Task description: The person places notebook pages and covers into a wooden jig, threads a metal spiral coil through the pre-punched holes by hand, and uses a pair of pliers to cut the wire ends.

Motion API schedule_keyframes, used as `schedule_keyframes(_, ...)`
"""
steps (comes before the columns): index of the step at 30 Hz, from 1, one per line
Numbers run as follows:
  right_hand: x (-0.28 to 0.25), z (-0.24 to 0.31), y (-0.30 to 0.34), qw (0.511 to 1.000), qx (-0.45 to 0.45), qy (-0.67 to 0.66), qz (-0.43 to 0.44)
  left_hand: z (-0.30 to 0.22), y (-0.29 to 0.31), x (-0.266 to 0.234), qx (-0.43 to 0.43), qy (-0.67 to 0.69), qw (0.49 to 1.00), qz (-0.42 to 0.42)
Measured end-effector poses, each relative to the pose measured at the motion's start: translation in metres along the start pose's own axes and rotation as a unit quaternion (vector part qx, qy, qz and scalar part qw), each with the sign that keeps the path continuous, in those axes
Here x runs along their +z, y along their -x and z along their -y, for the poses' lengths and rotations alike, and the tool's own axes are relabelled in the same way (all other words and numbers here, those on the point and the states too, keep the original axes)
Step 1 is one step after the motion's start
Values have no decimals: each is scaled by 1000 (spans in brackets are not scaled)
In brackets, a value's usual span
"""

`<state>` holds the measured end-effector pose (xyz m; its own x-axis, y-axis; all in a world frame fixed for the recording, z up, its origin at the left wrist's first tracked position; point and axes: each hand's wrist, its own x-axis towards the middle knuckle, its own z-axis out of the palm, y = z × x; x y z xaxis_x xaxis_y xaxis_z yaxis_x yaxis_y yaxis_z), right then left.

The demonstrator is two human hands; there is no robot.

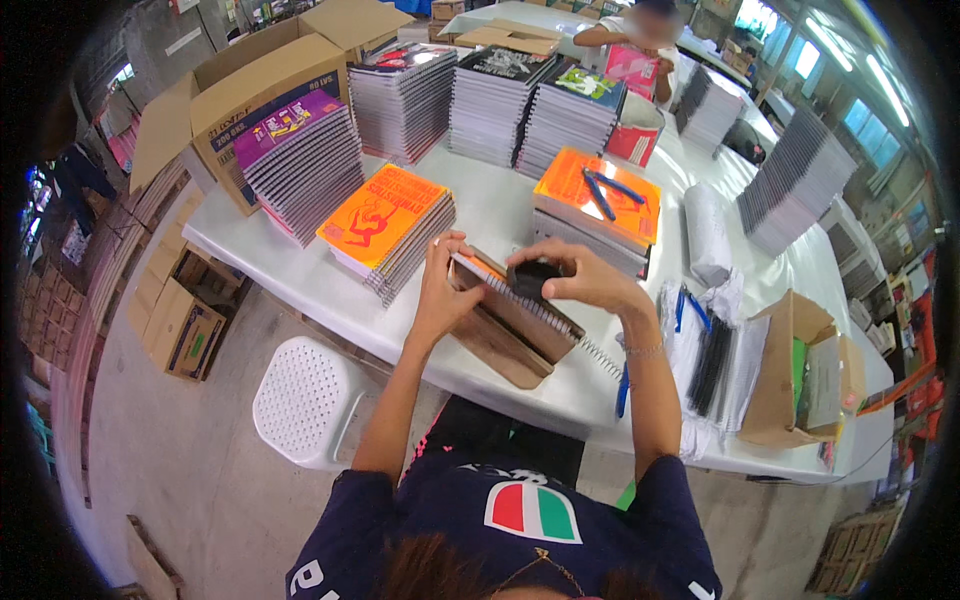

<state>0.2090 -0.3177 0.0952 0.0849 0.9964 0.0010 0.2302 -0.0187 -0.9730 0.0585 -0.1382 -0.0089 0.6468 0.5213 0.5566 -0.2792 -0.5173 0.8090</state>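
Notebook (540, 309): frame centre, edge-up, in wooden holder (500, 347)
Left hand (443, 290): clamped around notebook's left end
Right hand (585, 276): clamped on black object (533, 279)

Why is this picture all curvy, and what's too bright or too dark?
Head view: the fisheye lens bends the white table near the rim; a tube light glares at upper right; the black object in the right hand is too dark to show detail; the corners are black.
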Motion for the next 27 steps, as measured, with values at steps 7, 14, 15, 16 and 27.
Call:
schedule_keyframes(7,1,16,-1,994,-77,19,78,0,2,13,18,28,999,-23)
schedule_keyframes(14,8,-3,13,997,-77,21,18,-11,12,20,21,39,999,-1)
schedule_keyframes(15,5,-7,11,997,-28,75,-18,-11,17,22,11,45,999,6)
schedule_keyframes(16,-1,-12,8,990,22,128,-57,-14,17,24,9,44,999,8)
schedule_keyframes(27,-10,-5,5,988,77,122,-61,-7,5,14,-110,283,951,55)
